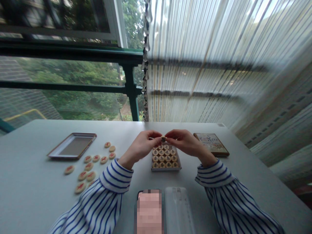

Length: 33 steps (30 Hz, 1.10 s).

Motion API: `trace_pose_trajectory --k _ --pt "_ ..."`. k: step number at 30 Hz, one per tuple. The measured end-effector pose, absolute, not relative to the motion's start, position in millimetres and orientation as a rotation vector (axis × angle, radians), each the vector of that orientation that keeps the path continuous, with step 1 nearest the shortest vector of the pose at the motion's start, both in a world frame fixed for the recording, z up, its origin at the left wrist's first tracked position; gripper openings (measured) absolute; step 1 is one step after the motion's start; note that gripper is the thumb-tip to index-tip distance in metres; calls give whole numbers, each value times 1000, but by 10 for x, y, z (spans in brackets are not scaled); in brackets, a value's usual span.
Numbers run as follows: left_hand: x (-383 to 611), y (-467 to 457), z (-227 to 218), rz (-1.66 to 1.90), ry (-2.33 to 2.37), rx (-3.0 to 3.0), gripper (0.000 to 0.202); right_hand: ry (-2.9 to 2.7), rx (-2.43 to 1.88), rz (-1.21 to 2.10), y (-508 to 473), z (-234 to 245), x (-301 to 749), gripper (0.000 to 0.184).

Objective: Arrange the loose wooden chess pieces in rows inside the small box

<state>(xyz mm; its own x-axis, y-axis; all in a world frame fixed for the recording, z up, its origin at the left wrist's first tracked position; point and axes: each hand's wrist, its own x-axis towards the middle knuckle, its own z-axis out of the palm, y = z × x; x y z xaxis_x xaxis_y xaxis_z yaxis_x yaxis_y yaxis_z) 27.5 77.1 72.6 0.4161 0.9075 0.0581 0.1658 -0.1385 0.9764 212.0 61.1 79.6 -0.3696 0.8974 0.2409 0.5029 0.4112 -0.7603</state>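
My left hand [143, 143] and my right hand [183, 141] meet over the far end of a small open box [179, 160]. Both pinch one round wooden game piece [163, 139] with a dark character on its face. Rows of the same pale discs with dark marks fill the box beneath. Striped blue and white sleeves cover both forearms.
Several loose discs with red marks [89, 165] lie on the grey table to the left, beside an upturned tray-like lid [72, 145]. A printed flat box [211, 143] lies to the right. A phone [149, 211] and a translucent case [178, 209] sit at the near edge.
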Motion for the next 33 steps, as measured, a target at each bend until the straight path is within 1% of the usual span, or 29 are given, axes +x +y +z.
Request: trace_pose_trajectory --k 10,17,25,33 --pt "294 731 778 844 957 1524 25 -1994 -1165 758 618 758 2095 26" --pt "278 748 779 840 989 1607 28 -2031 -1180 726 606 784 2087 26" --pt "292 747 768 864 998 1627 25 -2071 -1164 758 616 763 2083 26" --pt "285 770 720 883 1006 1604 27 -2000 -1160 731 635 746 2084 25"
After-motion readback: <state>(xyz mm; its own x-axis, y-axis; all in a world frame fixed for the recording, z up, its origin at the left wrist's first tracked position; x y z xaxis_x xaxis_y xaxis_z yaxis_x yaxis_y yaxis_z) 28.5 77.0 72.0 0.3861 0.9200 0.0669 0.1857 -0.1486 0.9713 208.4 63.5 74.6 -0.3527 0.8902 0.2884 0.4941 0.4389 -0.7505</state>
